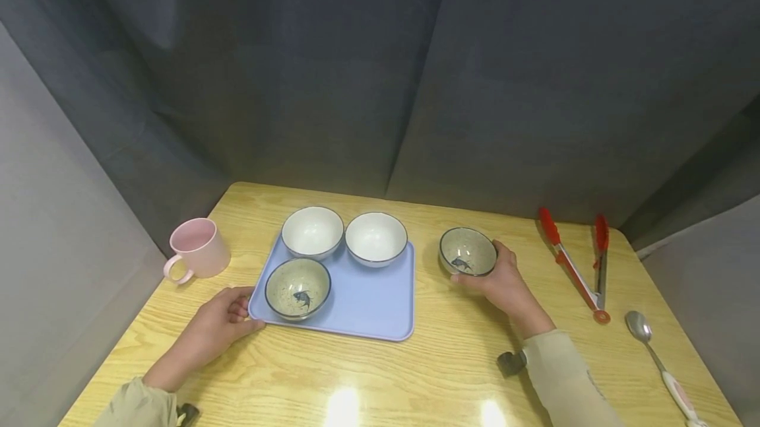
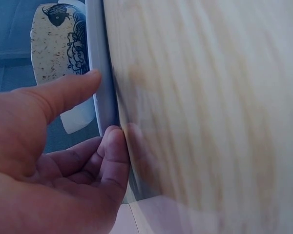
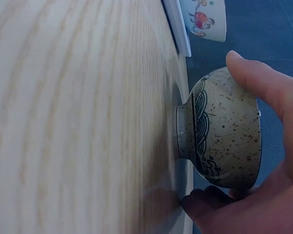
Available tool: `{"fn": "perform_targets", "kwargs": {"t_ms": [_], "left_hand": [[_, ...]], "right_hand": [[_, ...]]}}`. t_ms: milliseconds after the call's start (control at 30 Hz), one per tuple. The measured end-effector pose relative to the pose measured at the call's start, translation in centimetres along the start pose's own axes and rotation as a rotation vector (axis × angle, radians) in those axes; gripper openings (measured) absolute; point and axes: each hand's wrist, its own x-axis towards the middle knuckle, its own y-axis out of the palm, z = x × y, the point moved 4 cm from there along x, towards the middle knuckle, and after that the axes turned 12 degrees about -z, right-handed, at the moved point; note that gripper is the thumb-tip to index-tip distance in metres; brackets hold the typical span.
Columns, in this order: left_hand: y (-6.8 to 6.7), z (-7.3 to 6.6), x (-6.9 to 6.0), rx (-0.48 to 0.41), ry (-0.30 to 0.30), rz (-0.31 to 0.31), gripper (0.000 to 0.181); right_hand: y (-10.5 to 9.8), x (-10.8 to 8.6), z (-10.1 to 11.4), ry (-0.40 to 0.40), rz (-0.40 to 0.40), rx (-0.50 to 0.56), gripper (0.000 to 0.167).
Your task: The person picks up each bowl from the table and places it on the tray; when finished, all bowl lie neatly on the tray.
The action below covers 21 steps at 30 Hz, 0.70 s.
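Observation:
My right hand point(image 1: 507, 285) grips a speckled beige bowl point(image 1: 469, 249), thumb on its near side and fingers round its right. In the right wrist view this bowl point(image 3: 224, 131) shows a dark wave pattern, with its foot at or just above the tabletop. My left hand point(image 1: 216, 325) holds the near left corner of a light blue tray point(image 1: 368, 305), thumb and fingers on either side of the corner. On the tray stand a matching speckled bowl point(image 1: 298, 288) with a dark fish inside and two white bowls, one at back left point(image 1: 313, 232), one at back right point(image 1: 377, 239).
A pink mug point(image 1: 198, 249) stands left of the tray near the table edge. To the right lie red-tipped tongs point(image 1: 572, 275), spread apart, and a metal spoon point(image 1: 650, 341) with a pale handle. A dark curtain point(image 1: 380, 77) hangs behind the wooden table point(image 1: 380, 381).

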Motion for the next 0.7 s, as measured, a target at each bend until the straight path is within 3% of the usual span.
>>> {"fn": "perform_targets", "kwargs": {"t_ms": [700], "left_hand": [[-0.01,0.02,-0.01,-0.001,-0.006,-0.002,0.070]], "right_hand": [[0.41,0.13,-0.07,0.006,-0.042,0.012,0.132]]}}
